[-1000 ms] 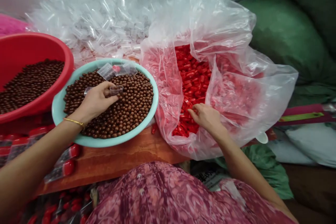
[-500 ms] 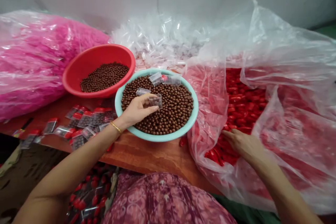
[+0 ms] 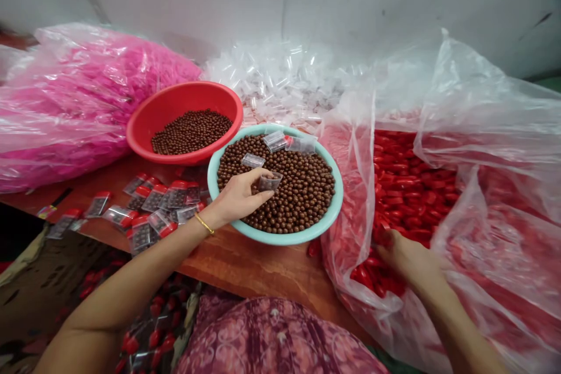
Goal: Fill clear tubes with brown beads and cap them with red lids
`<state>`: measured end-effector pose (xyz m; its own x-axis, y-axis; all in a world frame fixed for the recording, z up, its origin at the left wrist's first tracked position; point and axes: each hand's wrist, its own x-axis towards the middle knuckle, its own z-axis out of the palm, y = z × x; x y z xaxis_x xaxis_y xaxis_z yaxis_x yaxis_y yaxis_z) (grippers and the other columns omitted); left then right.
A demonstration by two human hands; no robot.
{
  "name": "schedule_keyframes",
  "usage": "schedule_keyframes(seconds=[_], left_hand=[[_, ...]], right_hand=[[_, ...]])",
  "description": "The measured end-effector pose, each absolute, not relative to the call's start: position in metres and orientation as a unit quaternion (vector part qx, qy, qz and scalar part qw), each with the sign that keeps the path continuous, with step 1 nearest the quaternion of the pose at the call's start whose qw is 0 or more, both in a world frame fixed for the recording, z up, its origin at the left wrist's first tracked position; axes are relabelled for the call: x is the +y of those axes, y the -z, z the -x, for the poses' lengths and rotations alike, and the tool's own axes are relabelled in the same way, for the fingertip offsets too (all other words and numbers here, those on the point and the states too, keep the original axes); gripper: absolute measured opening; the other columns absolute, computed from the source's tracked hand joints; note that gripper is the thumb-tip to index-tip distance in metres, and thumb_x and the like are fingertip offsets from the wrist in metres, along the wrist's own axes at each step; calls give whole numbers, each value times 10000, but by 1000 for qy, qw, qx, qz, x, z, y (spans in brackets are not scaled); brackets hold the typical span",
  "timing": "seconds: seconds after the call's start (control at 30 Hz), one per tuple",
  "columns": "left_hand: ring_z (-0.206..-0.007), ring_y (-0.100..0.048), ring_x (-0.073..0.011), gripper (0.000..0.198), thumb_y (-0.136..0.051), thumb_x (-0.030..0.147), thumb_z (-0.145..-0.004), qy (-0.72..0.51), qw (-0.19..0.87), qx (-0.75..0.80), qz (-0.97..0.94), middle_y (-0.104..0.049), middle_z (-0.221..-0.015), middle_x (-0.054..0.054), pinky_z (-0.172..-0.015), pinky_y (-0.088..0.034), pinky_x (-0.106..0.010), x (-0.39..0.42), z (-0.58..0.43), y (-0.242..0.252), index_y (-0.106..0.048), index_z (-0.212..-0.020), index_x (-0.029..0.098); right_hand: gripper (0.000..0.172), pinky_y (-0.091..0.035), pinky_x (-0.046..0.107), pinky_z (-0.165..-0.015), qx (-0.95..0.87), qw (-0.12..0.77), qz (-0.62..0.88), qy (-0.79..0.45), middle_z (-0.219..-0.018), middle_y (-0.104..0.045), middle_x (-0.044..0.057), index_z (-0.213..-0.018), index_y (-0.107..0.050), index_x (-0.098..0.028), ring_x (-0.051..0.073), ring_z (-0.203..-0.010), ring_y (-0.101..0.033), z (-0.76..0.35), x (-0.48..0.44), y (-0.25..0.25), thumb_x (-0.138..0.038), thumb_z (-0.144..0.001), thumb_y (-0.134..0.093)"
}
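Observation:
Over the light-blue basin (image 3: 277, 239), my left hand (image 3: 243, 196) is closed on a small clear plastic box (image 3: 270, 182) with brown balls in it, pinched between thumb and fingers. Brown balls (image 3: 302, 196) fill the basin; several more clear boxes (image 3: 253, 160) rest on top of them, with a bit of red among those at the back. On the right, my right hand (image 3: 403, 254) is inside an open plastic bag of red plastic caps (image 3: 407, 187). Its fingers are curled and slightly blurred, with a red cap (image 3: 382, 235) at their tips.
A red basin (image 3: 144, 111) of brown balls stands back left, beside a bag of pink pieces (image 3: 109, 76). Clear empty boxes (image 3: 284, 76) are heaped by the wall. Filled red-capped boxes (image 3: 155, 198) lie front left on the table (image 3: 245, 260), above a cardboard carton (image 3: 39, 298).
The view has shifted, so everything sits further right and lower. My left hand still holds the clear box above the balls. My right hand has drawn slightly back among the caps.

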<state>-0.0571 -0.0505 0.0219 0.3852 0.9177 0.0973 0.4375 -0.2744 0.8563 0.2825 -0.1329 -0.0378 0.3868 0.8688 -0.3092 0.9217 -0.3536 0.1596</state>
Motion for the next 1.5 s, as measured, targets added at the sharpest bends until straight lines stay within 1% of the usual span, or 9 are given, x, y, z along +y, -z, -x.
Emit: schedule_keyframes(seconds=[0.1, 0.17, 0.37, 0.5, 0.63, 0.87, 1.1, 1.23, 1.5], left_hand=[[-880, -628, -175, 267, -545, 284, -814, -286, 350, 460, -764, -683, -977, -42, -808, -478, -298, -59, 54, -25, -599, -1050, 170], [-901, -630, -174, 252, -524, 288, -834, -287, 333, 449, -778, -681, -985, -42, -827, -475, -297, -62, 51, -25, -588, -1047, 169], [-885, -638, -170, 248, -537, 335, -841, -302, 355, 424, -776, -678, -956, -35, -811, -480, -288, -63, 44, -14, -565, -1028, 174], [-844, -630, -161, 266, -550, 349, -835, -306, 363, 421, -773, -673, -933, -30, -775, -477, -269, -65, 42, -12, -575, -1036, 176], [-833, -620, -146, 253, -543, 331, -845, -299, 399, 394, -772, -672, -923, -24, -768, -468, -244, -70, 41, -18, -585, -1043, 178], [-863, -577, -140, 265, -540, 297, -832, -355, 478, 346, -725, -633, -953, -40, -794, -449, -247, -68, 42, -17, -569, -1047, 145], [-580, -465, -77, 151, -507, 271, -804, -342, 553, 364, -667, -502, -729, 35, -574, -404, -211, -68, 44, -16, -517, -909, 163], [-567, -432, -77, 96, -507, 226, -767, -336, 533, 395, -669, -477, -679, 50, -555, -370, -203, -68, 43, -20, -509, -846, 172], [-738, -506, -118, 151, -538, 215, -718, -346, 497, 400, -688, -559, -777, 18, -711, -420, -229, -68, 43, -18, -556, -856, 158]], right_hand=[[364, -495, 387, -702, 512, 169, -834, 117, -909, -707, 183, -1088, -611, -126, 313, -858, -687, -286, -136, 36, -327, -837, -440], [381, -494, 396, -719, 483, 94, -864, 108, -895, -703, 165, -1133, -595, -139, 301, -859, -680, -288, -139, 36, -299, -833, -423], [323, -529, 327, -661, 366, -447, -785, 224, -717, -633, 14, -1010, -581, -173, 160, -633, -634, -288, -129, 32, -277, -712, -509], [302, -521, 256, -507, 304, -605, -625, 389, -667, -596, -52, -915, -569, -217, 104, -507, -591, -266, -119, 10, -283, -625, -623], [237, -494, 226, -442, 404, -605, -529, 437, -650, -603, -60, -942, -596, -240, 94, -481, -581, -226, -117, -19, -240, -705, -605], [279, -475, 215, -578, 725, -461, -418, 295, -754, -626, -9, -1015, -639, -215, 77, -611, -567, -154, -90, -37, -116, -795, -498], [150, -448, 228, -491, 603, -425, -399, 544, -595, -550, -35, -846, -530, -198, 107, -528, -524, -133, -71, -32, -215, -726, -442], [163, -403, 207, -467, 598, -447, -441, 498, -576, -480, -54, -738, -454, -209, 84, -495, -452, -121, -73, -26, -346, -772, -537], [295, -512, 264, -622, 739, -426, -411, 322, -901, -648, 29, -1147, -551, -226, 118, -658, -597, -128, -70, -19, -309, -865, -529]])
